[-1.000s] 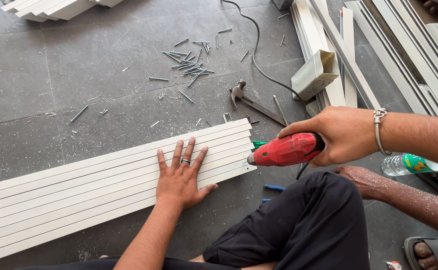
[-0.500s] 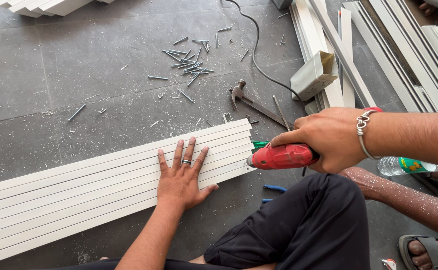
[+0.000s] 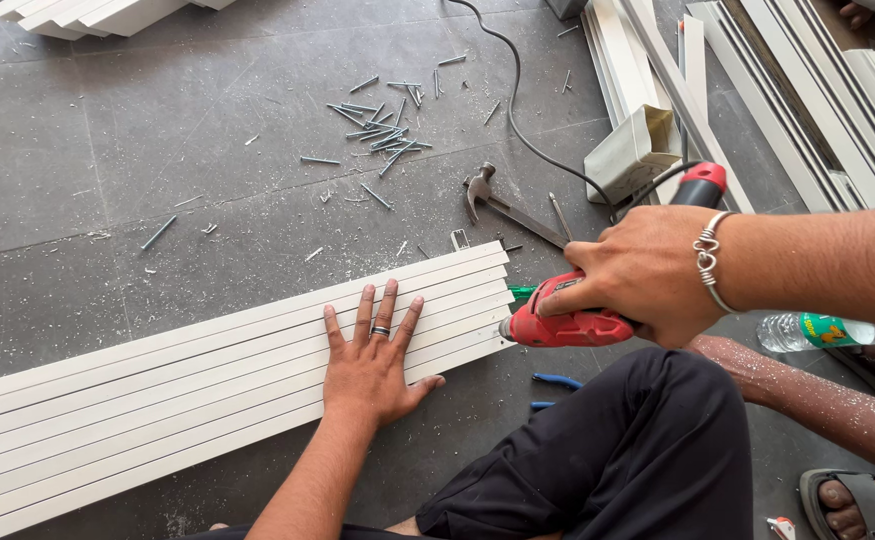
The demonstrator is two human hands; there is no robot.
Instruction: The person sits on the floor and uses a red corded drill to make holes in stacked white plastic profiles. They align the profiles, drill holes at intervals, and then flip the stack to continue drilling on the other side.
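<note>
Drill (image 3: 569, 322) shifted closer to slats (image 3: 207, 385) | right hand (image 3: 647, 275) fingers wrapped round it | left hand (image 3: 372, 360) fingers spread | grey floor (image 3: 107, 150)

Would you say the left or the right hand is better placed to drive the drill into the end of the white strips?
Right: the right hand grips the red drill at the ends of the white strips; the left hand lies flat on them.

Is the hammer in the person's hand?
No, the hammer lies on the grey floor by itself, while the right hand grips a red drill and the left hand presses flat on the white strips.
</note>
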